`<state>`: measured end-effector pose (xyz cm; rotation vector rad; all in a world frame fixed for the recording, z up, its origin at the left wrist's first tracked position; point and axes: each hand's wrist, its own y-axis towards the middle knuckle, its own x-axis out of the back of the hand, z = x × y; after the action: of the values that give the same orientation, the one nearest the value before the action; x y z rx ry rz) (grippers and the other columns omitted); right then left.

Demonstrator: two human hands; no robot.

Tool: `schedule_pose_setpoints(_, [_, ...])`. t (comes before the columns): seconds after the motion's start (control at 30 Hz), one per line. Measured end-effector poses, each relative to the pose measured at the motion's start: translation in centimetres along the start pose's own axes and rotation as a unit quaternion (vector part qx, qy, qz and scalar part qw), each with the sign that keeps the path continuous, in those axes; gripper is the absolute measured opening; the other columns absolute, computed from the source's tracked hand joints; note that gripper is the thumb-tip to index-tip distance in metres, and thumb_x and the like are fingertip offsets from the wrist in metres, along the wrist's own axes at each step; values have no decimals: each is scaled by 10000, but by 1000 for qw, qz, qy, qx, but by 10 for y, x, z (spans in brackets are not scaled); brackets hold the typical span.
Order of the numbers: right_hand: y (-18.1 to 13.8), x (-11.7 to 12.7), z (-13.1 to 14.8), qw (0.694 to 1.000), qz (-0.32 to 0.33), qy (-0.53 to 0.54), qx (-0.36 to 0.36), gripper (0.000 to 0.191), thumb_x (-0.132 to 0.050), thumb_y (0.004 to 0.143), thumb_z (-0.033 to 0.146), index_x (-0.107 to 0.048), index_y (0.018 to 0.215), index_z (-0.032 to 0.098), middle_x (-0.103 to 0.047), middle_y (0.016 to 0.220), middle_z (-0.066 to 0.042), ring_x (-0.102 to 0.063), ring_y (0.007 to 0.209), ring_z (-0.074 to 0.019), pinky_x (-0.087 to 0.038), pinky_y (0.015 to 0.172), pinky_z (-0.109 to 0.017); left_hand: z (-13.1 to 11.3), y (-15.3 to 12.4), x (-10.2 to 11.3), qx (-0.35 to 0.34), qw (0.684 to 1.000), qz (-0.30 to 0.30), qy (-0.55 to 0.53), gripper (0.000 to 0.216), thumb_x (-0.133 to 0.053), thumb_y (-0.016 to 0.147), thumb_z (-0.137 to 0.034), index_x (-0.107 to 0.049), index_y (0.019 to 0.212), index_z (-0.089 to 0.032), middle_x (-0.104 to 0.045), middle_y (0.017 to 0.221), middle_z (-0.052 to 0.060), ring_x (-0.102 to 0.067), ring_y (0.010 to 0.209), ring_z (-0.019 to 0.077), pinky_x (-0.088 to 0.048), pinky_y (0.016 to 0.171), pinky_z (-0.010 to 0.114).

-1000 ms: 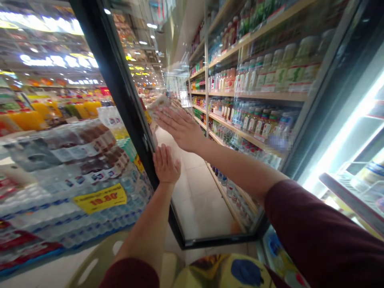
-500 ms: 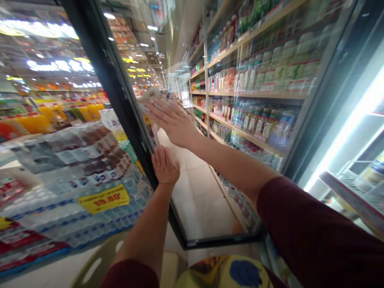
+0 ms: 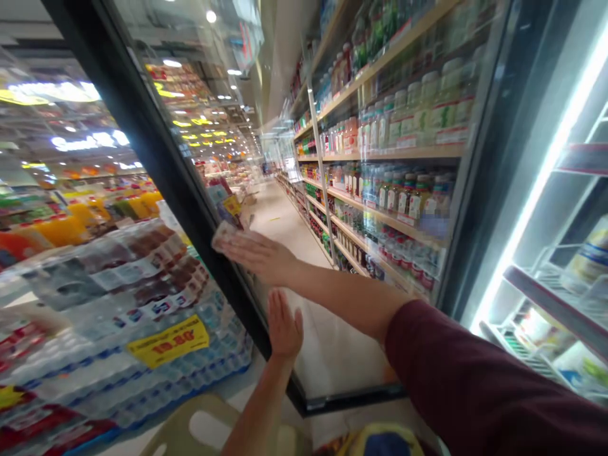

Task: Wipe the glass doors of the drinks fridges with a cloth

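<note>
A glass cooler door (image 3: 342, 364) with a black frame (image 3: 156, 171) stands swung out in front of me. My right hand (image 3: 259, 256) lies flat against the glass near the frame's left side, holding a pale, crumpled cloth (image 3: 222, 235) under its fingertips. Most of the cloth is hidden by the fingers. Just below, my left hand (image 3: 285, 324) rests on the pane close to the frame, its fingers stretched upward and the thumb apart, with nothing in it.
Lit cooler shelves (image 3: 553, 310) with packaged goods are at the right. Shelves of bottles (image 3: 403, 196) show in the glass. Shrink-wrapped bottle packs (image 3: 156, 285) with a yellow price sign (image 3: 168, 341) are stacked at the left. An olive-coloured plastic stool or chair (image 3: 190, 418) stands below.
My right hand has slid down the glass with the cloth, closer to the left hand. In the picture, my left hand sits lower and further right, as the view has also shifted.
</note>
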<state>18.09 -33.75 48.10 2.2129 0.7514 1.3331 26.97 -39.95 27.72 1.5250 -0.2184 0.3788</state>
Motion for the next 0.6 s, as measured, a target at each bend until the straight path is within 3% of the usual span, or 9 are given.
schedule_pose_setpoints(0.07, [-29,-25,15,997,52,9,59,535,-364,1055,153,-484,1576,136,-337,1699,-58,-295,1613,-176,-249,1380,-412,-1,-34,7,-19,1000,17,-6,658,-477,1072,-228,-250,1664,-50,-438,1601,289,-310,1589,347,-380,1272,550])
schedule_pose_setpoints(0.13, [-51,-41,22,992,76,15,98,484,-461,1032,169,-574,1503,167,-446,1643,-18,-409,1556,-132,-335,1343,-335,5,-61,16,-34,999,39,-14,598,-476,1071,-231,-333,1634,-91,-552,1520,241,-430,1534,319,-438,1233,510])
schedule_pose_setpoints(0.2, [-58,-41,15,991,74,14,106,469,-462,1037,174,-589,1488,166,-472,1626,3,-438,1537,-116,-347,1332,-312,15,-78,23,-38,998,54,-17,521,-479,1068,-236,-423,1574,-122,-628,1426,202,-542,1444,300,-502,1169,479])
schedule_pose_setpoints(0.27, [-49,-30,-2,998,33,6,57,506,-393,1057,151,-519,1547,136,-404,1668,-21,-364,1582,-153,-292,1361,-373,23,-83,28,-23,998,56,-13,437,-481,1066,-243,-501,1489,-136,-657,1354,182,-610,1353,290,-544,1104,462])
schedule_pose_setpoints(0.33, [-39,-18,-16,1000,-18,-4,-10,565,-348,1063,126,-389,1626,102,-279,1722,-74,-231,1635,-220,-221,1378,-479,26,-78,30,1,999,46,-16,363,-480,1067,-256,-553,1403,-140,-662,1314,173,-636,1290,285,-559,1067,458])
schedule_pose_setpoints(0.4, [-44,-16,-16,999,-37,-6,-26,593,-366,1054,118,-343,1647,98,-247,1731,-98,-197,1644,-237,-216,1374,-508,26,-64,32,28,999,26,-31,326,-474,1068,-262,-571,1353,-137,-654,1299,172,-632,1272,283,-552,1068,465])
schedule_pose_setpoints(0.53, [-106,-45,23,997,16,8,74,452,-506,1015,176,-633,1448,163,-562,1564,-56,-526,1470,-116,-444,1247,-272,25,-26,39,63,996,-19,-60,371,-451,1069,-257,-534,1403,-119,-614,1338,192,-572,1343,290,-492,1138,502])
schedule_pose_setpoints(0.6, [-139,-56,38,994,35,11,105,391,-532,1009,195,-700,1362,180,-643,1485,-32,-589,1395,-70,-474,1184,-198,25,-6,45,67,994,-41,-77,416,-450,1066,-260,-509,1454,-123,-593,1379,198,-543,1384,291,-452,1182,512])
